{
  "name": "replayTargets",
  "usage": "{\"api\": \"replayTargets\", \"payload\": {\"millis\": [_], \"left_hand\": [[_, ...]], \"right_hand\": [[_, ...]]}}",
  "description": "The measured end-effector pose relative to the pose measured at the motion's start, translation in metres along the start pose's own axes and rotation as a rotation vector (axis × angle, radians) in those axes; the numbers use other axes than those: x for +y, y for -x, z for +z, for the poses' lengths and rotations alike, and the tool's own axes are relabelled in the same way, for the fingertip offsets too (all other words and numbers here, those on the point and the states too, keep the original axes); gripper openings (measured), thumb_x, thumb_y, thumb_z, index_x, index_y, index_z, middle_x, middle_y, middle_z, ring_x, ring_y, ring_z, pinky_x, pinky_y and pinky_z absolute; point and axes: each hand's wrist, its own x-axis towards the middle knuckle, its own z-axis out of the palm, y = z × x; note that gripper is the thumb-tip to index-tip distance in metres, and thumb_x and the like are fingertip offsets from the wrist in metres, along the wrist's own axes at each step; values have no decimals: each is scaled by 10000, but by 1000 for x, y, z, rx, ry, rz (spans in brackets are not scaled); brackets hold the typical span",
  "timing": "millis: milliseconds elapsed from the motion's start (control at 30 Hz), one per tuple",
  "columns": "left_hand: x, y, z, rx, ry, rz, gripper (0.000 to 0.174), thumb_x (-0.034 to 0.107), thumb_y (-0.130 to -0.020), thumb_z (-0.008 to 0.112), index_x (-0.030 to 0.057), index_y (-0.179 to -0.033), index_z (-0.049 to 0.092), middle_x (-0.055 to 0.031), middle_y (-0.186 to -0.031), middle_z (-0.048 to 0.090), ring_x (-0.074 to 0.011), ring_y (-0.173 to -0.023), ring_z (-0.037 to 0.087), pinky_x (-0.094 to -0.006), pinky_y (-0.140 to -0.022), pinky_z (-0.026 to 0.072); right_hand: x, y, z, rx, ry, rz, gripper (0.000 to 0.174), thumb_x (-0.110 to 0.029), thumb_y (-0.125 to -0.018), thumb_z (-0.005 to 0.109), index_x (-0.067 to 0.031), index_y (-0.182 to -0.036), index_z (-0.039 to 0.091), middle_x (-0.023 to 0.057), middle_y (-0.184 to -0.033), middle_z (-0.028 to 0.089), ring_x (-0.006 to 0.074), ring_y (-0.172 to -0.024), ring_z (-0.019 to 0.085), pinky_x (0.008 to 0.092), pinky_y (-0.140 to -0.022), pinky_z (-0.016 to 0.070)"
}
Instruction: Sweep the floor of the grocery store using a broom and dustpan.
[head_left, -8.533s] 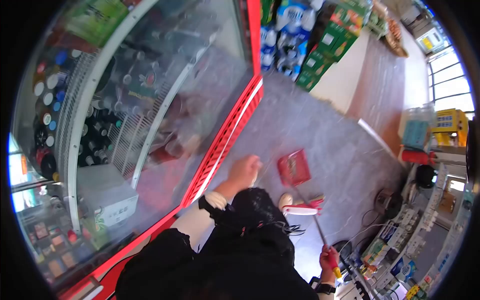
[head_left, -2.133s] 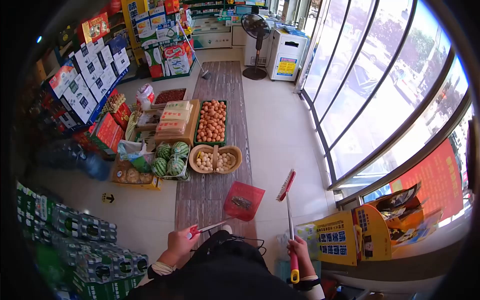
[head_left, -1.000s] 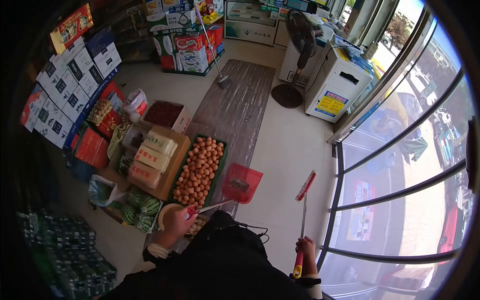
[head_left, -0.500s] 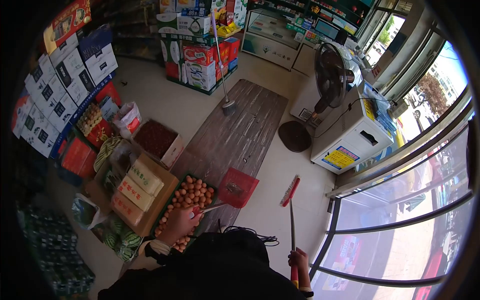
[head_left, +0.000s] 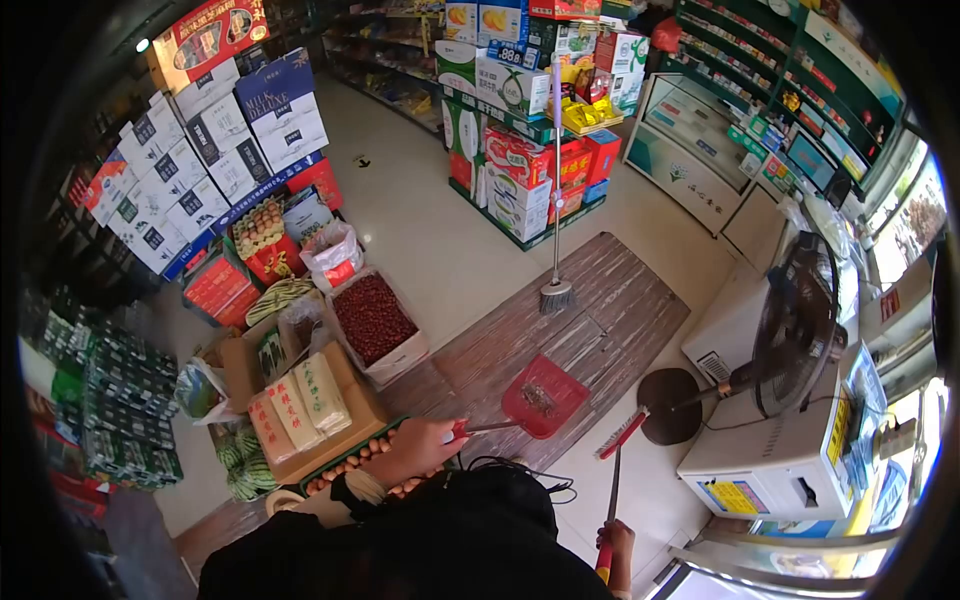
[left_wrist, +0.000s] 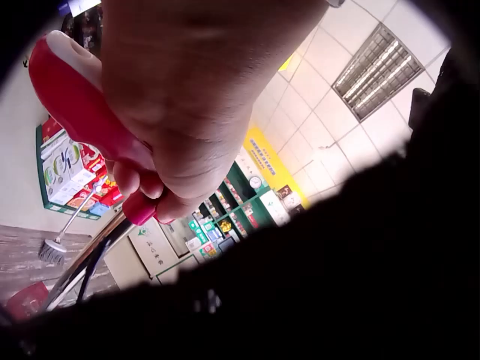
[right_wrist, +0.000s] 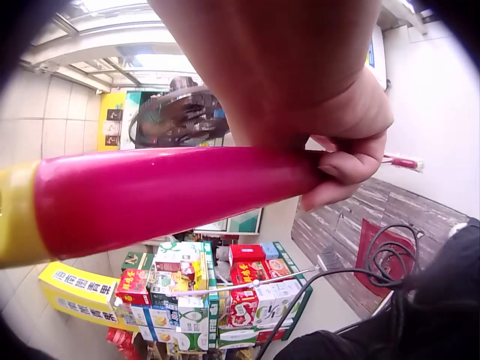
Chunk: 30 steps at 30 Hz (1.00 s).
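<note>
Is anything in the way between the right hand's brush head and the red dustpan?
Nothing visible: only flooring shows between the brush head and the dustpan. The fan's round base is close by, but on the brush head's other side, away from the dustpan.

Pale floor (head_left: pixel 425 235) leaves a passage between the open pale carton (head_left: pixel 403 362) and tall multicoloured box stack (head_left: pixel 519 185) — a grey-bristled broom (head_left: pixel 557 297) obstructs the brown wood-patterned strip (head_left: pixel 635 310), a dark round-based fan (head_left: pixel 798 335) the floor beside it.

Shop: stacked drink cartons (head_left: pixel 518 180), egg crate (head_left: pixel 352 462), glass display counter (head_left: pixel 690 150).
</note>
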Motion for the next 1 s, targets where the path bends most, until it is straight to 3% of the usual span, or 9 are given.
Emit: {"api": "replayTargets", "payload": {"millis": [300, 433, 500, 600, 667, 733, 1000], "left_hand": [[15, -213, 39, 110, -27, 0, 291, 313, -752, 646, 126, -974, 657, -119, -592, 584, -294, -520, 583, -386, -472, 450], [12, -341, 55, -62, -81, -105, 282, 290, -741, 667, 128, -973, 662, -99, -641, 610, -283, -561, 596, -357, -505, 464], [-1, -412, 76, 42, -5, -53, 265, 290, -750, 657, 131, -962, 661, -106, -650, 613, -279, -555, 596, -358, -504, 464], [-11, -544, 94, 39, -18, -109, 259, 245, -732, 677, 98, -946, 666, -118, -731, 648, -259, -645, 638, -331, -575, 498], [-21, -624, 108, 43, 19, -45, 263, 256, -720, 685, 104, -935, 668, -119, -686, 633, -275, -609, 625, -347, -547, 487], [-15, -688, 113, 81, 24, -13, 267, 267, -709, 692, 110, -924, 670, -121, -640, 618, -291, -573, 611, -363, -519, 477], [11, -921, 147, 95, -22, -1, 279, 227, -707, 692, 107, -959, 668, -129, -711, 643, -279, -648, 640, -335, -583, 503]], "right_hand": [[-232, -186, 42, -149, 18, -36, 63, -39, -742, 483, -3, -783, 513, 92, -562, 506, 179, -369, 475, 287, -338, 405], [-298, -272, 60, -92, 38, -70, 81, -25, -744, 501, -10, -821, 521, 90, -574, 512, 173, -383, 479, 287, -339, 407], [-339, -312, 72, -94, -63, -96, 58, -24, -753, 524, -19, -811, 519, 86, -577, 516, 168, -415, 496, 282, -345, 407], [-440, -364, 108, -79, -4, -92, 34, -31, -764, 536, -32, -787, 513, 80, -584, 521, 159, -433, 503, 273, -357, 404], [-501, -389, 127, -35, -45, -84, 23, -36, -764, 533, -39, -776, 513, 75, -586, 522, 157, -418, 499, 277, -363, 407], [-540, -421, 128, -1, -104, -70, 17, -38, -764, 532, -40, -769, 516, 73, -586, 522, 157, -411, 498, 280, -367, 410], [-671, -593, 116, 66, -118, -92, 34, -39, -745, 513, -15, -721, 511, 102, -594, 543, 201, -413, 526, 295, -393, 434]]}}
